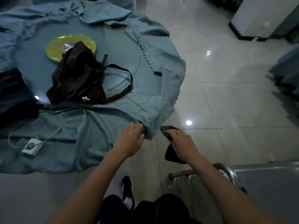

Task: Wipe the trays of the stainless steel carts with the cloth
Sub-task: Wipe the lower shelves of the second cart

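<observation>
The right hand (181, 143) grips a dark cloth (172, 155), fingers curled over its upper bunch while the rest hangs below the palm, above the floor. The left hand (129, 139) is spread with straight fingers, its fingertips touching the edge of the teal tablecloth (113, 113) that drapes the round counter (116, 50). The stainless steel cart (226, 173) sits at the lower right, only its tubular handle and part of its top tray in view, just below the right forearm.

Judging by this, the wiping has not begun on this tray; the cloth is near the cart but not on it. To do the step well, the person would likely open the cloth flat under the palm instead of keeping it balled, lay it on the tray's far corner, and draw it in overlapping strokes toward the handle, with the left hand steadying the cart so it does not roll.

On the counter lie a black bag (80, 75), a yellow disc (71, 46) and a white charger (32, 147) with its cable. The bag carries a small white mark, too small to read; no other writing is legible.
</observation>
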{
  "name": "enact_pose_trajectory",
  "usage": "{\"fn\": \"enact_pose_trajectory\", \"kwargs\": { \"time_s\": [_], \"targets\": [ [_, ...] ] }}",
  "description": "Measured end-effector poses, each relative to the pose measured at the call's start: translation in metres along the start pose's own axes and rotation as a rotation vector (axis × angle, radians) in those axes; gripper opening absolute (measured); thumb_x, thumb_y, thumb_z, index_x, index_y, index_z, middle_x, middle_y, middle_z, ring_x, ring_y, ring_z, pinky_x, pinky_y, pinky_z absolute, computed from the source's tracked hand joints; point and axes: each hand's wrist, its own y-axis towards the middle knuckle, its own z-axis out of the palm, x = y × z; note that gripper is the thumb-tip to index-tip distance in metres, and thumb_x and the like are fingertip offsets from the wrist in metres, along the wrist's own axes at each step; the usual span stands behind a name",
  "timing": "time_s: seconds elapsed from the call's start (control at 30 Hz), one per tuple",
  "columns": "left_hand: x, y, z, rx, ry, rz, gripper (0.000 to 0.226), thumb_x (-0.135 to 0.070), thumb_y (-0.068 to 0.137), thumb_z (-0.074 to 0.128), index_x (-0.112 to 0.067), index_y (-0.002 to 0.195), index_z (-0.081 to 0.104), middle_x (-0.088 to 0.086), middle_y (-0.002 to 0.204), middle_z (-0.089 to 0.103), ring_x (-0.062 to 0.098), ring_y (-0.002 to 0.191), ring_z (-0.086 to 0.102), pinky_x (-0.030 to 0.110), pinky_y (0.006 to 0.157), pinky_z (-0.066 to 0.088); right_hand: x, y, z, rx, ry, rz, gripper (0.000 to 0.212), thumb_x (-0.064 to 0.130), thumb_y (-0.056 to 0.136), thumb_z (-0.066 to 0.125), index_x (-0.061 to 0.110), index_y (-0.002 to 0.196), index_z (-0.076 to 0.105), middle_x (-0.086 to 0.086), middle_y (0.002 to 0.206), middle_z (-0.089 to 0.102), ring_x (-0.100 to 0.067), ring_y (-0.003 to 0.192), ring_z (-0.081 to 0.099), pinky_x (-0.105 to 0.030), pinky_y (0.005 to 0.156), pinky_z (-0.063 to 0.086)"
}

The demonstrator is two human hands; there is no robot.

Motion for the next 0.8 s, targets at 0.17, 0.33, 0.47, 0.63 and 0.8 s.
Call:
{"fn": "enact_pose_trajectory", "kwargs": {
  "time_s": [0.17, 0.33, 0.47, 0.63, 0.8],
  "targets": [
    [-0.014, 0.069, -0.011, 0.059, 0.066, 0.175, 0.039, -0.034, 0.100, 0.042, -0.018, 0.136, 0.046, 0.003, 0.138, 0.052, 0.021, 0.130, 0.043, 0.040, 0.104, 0.039, -0.020, 0.019, -0.018, -0.077, 0.059, 0.154, 0.043, 0.021, 0.101, 0.051, 0.023, 0.143, 0.044, 0.000, 0.150, 0.046, -0.024, 0.137, 0.041, -0.045, 0.102, 0.038],
    [-0.043, 0.141, -0.004, 0.134, 0.157, 0.333, 0.042, -0.031, 0.098, 0.046, -0.013, 0.136, 0.048, 0.007, 0.139, 0.052, 0.027, 0.133, 0.043, 0.044, 0.104, 0.041, -0.055, 0.032, -0.021, -0.146, 0.153, 0.272, 0.045, 0.017, 0.099, 0.056, 0.017, 0.143, 0.046, -0.004, 0.147, 0.050, -0.026, 0.134, 0.045, -0.046, 0.101, 0.041],
    [-0.089, 0.196, 0.008, 0.184, 0.204, 0.448, 0.052, -0.031, 0.100, 0.044, -0.013, 0.148, 0.037, 0.004, 0.153, 0.039, 0.025, 0.144, 0.031, 0.042, 0.111, 0.033, -0.105, 0.046, -0.017, -0.171, 0.183, 0.333, 0.047, 0.016, 0.097, 0.059, 0.018, 0.142, 0.047, -0.003, 0.144, 0.052, -0.026, 0.131, 0.049, -0.046, 0.099, 0.045],
    [-0.144, 0.255, 0.027, 0.276, 0.254, 0.537, 0.050, -0.035, 0.102, 0.041, -0.014, 0.148, 0.037, 0.003, 0.152, 0.041, 0.023, 0.144, 0.029, 0.041, 0.113, 0.033, -0.166, 0.059, -0.025, -0.218, 0.267, 0.461, 0.046, 0.020, 0.101, 0.054, 0.021, 0.146, 0.044, 0.000, 0.149, 0.047, -0.021, 0.138, 0.043, -0.044, 0.106, 0.040],
    [-0.192, 0.303, 0.045, 0.304, 0.301, 0.596, 0.053, -0.038, 0.102, 0.038, -0.016, 0.150, 0.033, 0.002, 0.155, 0.036, 0.023, 0.146, 0.028, 0.043, 0.115, 0.032, -0.218, 0.054, -0.038, -0.272, 0.321, 0.563, 0.045, 0.018, 0.101, 0.055, 0.020, 0.145, 0.045, -0.001, 0.149, 0.048, -0.022, 0.138, 0.043, -0.046, 0.106, 0.041]
  ]
}}
